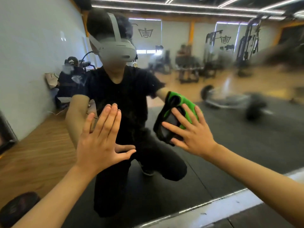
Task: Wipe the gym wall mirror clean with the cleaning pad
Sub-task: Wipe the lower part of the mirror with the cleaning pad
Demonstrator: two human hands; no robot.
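cleaning pad [184,111] under right hand [192,134] bright green with black and grey; reflected clothing black, headset grey, floor tan wood.

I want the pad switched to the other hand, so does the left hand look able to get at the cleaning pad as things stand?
Probably yes. The left hand lies flat and open on the mirror, holding nothing, beside the cleaning pad that the right hand presses to the glass. Only bare mirror lies between them.

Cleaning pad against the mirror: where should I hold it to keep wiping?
Keep the right hand spread flat over the back of the cleaning pad, coming straight at the mirror. The pad lies flat on the glass, so an open palm probably presses it evenly; its edges offer little to pinch.
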